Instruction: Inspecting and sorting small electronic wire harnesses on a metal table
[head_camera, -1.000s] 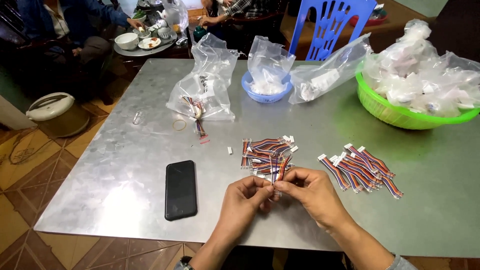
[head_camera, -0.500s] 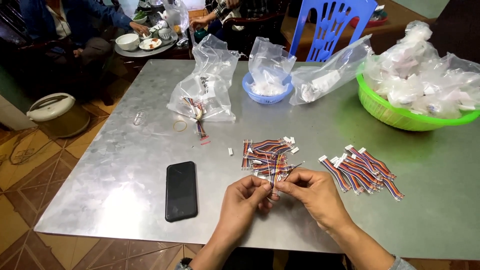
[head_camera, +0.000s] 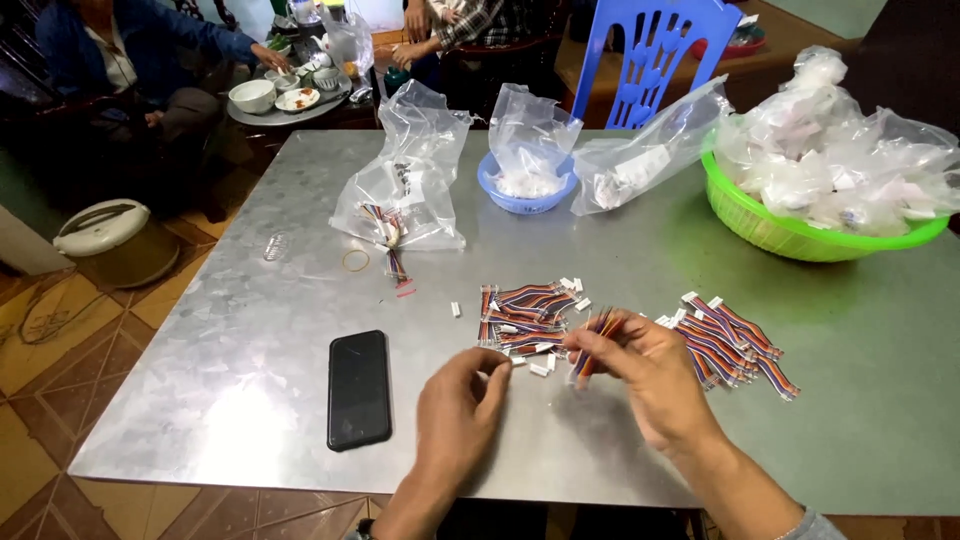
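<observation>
Grey metal tabletop (head_camera: 250, 400) fills the view, with a green basket (head_camera: 790, 235) of bagged parts at the far right and a small blue bowl (head_camera: 527, 195) with a clear bag near the middle back. A black phone (head_camera: 359, 388) lies flat at left. Right hand (head_camera: 650, 375) is closed, pinching a short multicoloured ribbon cable (head_camera: 590, 345) above the tabletop, between two cable piles (head_camera: 525, 315). Left hand (head_camera: 460, 410) rests loosely curled, fingertips near tiny white connectors (head_camera: 540, 368); whether it grips one, hard to tell.
</observation>
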